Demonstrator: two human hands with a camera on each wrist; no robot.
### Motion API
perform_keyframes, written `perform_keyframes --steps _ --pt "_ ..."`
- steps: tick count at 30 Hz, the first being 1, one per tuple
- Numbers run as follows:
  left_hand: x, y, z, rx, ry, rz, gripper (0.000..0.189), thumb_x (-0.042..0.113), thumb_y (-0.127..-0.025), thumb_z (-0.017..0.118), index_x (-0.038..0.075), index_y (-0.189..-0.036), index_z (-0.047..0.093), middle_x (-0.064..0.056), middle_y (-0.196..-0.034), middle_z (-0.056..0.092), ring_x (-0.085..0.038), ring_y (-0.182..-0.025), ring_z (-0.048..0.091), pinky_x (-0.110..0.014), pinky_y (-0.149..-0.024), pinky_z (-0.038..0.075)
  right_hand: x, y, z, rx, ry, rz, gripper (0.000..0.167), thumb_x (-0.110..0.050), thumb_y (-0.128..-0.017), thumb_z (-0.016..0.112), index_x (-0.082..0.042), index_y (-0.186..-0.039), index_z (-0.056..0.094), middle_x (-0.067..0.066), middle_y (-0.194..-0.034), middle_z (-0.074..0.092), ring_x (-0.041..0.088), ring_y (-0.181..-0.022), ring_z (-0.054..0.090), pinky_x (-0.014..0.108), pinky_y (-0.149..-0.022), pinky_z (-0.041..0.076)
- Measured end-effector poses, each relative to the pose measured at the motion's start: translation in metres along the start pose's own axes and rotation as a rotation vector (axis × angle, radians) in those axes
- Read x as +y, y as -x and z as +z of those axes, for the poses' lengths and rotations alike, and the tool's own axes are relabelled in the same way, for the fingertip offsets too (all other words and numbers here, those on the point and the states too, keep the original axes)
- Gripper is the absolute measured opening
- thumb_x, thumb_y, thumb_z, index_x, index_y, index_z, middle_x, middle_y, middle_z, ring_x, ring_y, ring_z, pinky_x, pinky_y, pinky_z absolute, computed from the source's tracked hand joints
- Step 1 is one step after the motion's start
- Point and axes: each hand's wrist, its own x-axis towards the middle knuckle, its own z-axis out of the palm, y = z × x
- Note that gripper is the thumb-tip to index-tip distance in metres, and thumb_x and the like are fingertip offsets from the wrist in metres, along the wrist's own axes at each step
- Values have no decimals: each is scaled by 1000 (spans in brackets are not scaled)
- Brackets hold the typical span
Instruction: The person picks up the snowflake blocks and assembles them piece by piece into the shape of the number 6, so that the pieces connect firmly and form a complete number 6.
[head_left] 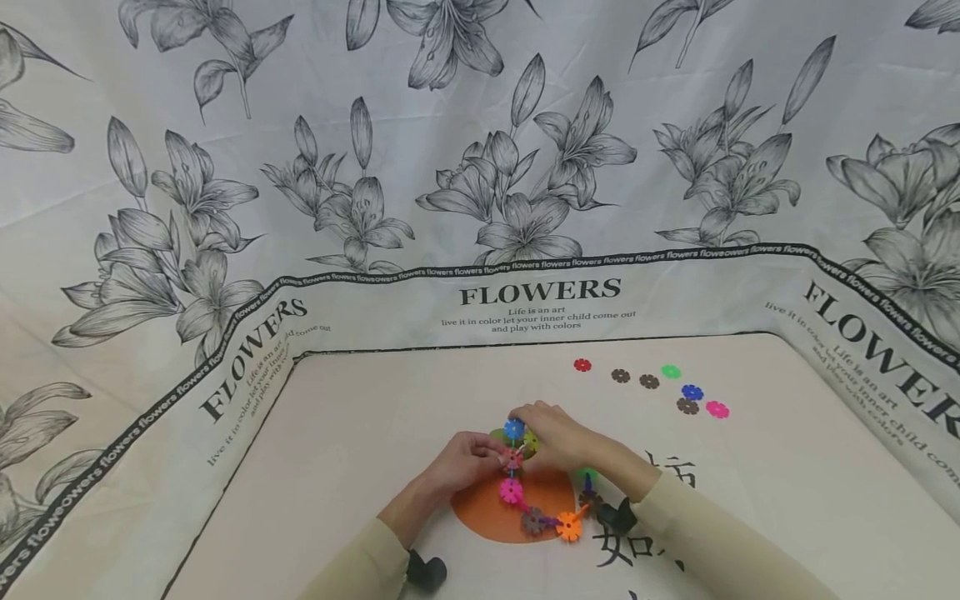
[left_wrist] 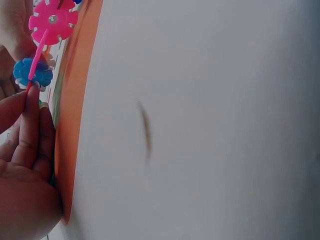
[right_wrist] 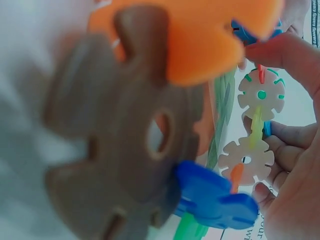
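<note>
A chain of slotted plastic snowflake discs hangs between my two hands over the orange circle on the tabletop. With thumb and forefinger, my left hand [head_left: 467, 461] pinches a red snowflake disc [left_wrist: 29, 89], seen edge-on beside a blue disc [left_wrist: 37, 74]. My right hand [head_left: 558, 435] grips the chain from the other side; its fingers pass behind two pale discs [right_wrist: 261, 102] joined by a yellow one [right_wrist: 256, 131]. Lower in the chain are a pink disc [head_left: 512, 492], an orange disc [head_left: 569, 527] and a brown disc [right_wrist: 110, 125], the last large and blurred in the right wrist view.
Loose discs lie at the back right of the table: red [head_left: 582, 365], green [head_left: 671, 372], blue [head_left: 692, 392], pink [head_left: 717, 409] and several brown. Black lettering [head_left: 626, 546] marks the cloth at right. A flower-printed curtain [head_left: 540, 292] encloses the table.
</note>
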Motion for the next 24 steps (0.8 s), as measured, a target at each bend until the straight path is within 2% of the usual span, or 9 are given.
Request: perform_keyframes --steps 8,16,24 --pt "0 0 0 3 0 0 13 10 -95 70 2 -106 74 -6 -87 75 -17 -88 65 -32 -89 55 2 -2 -1 -21 -7 -21 72 -36 -80 86 0 -134 56 5 -117 62 24 -112 50 51 -99 43" --pt "2 0 0 -1 -2 7 13 10 -96 70 1 -104 74 -6 -86 74 -18 -87 65 -32 -87 56 0 -2 -2 -13 5 -45 69 -32 -81 86 1 -134 56 7 -120 62 26 -116 50 53 -102 43" --pt "1 2 1 -2 -5 17 12 7 -96 69 1 -105 74 -8 -85 73 -18 -84 63 -31 -85 54 1 -2 0 -21 -8 -40 67 -33 -82 85 0 -132 58 5 -118 63 25 -113 51 51 -101 42"
